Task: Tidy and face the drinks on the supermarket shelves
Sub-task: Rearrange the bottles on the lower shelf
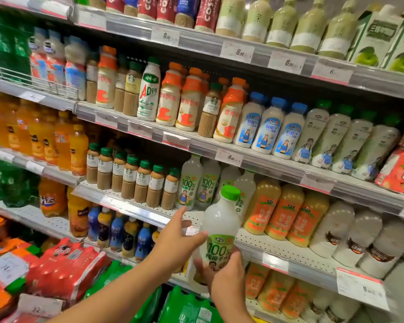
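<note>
a green-capped coconut water bottle [221, 229] is gripped near its base by the right hand [224, 273], just in front of the perforated shelf [278, 245]. its side is touched by the left hand [175, 241], fingers spread wide and straight.
</note>
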`<state>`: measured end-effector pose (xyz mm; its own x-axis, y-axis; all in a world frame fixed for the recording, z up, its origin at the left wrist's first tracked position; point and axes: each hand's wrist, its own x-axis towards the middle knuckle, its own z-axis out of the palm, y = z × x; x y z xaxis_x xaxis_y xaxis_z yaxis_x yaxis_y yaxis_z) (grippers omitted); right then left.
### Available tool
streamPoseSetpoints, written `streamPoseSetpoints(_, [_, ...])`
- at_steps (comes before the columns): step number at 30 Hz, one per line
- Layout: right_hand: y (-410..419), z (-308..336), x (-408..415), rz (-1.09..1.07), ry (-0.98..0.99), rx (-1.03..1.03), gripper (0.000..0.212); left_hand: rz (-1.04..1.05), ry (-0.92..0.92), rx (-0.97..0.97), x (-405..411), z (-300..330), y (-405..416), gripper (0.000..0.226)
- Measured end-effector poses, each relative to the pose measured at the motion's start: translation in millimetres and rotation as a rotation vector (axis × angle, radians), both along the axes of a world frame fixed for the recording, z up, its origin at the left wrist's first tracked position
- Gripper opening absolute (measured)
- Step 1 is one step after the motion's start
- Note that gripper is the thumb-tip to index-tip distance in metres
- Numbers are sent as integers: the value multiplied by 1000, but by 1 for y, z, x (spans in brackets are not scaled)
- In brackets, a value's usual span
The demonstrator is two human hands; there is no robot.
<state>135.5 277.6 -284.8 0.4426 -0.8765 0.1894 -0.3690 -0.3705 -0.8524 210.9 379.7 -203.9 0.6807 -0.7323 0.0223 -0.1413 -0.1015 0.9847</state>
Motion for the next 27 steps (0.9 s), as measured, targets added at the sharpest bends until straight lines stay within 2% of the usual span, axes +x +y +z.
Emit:
streamPoseSetpoints(2, [-8,10,-19,-117,-50,70,70,4,-89,61,17,-3,4,63])
streamPoseSetpoints(3, [-23,10,-19,-139,33,81,69,2,-127,91,25,-3,4,59])
streamPoseSetpoints(5, [-27,17,2,-90,47,41,69,2,-248,147,41,3,-1,57])
streamPoseSetpoints(11, [-94,9,44,-115,-49,94,66,152,-934,206,116,74,-65,61])
streamPoseSetpoints(13, [-112,3,58,-140,-48,103,72,202,-1187,253,145,95,-91,66])
streamPoseSetpoints(14, [-118,1,64,-154,-42,125,75,204,-1253,282,159,101,-102,68])
streamPoseSetpoints(17, [-133,-5,79,-198,-13,135,74,210,-1341,352,188,112,-125,68])
streamPoseSetpoints(21, [-136,-11,97,-226,-7,100,78,167,-1497,305,213,111,-134,49])
streamPoseSetpoints(27, [-140,-21,137,-306,-60,115,66,153,-1592,322,220,124,-140,27])
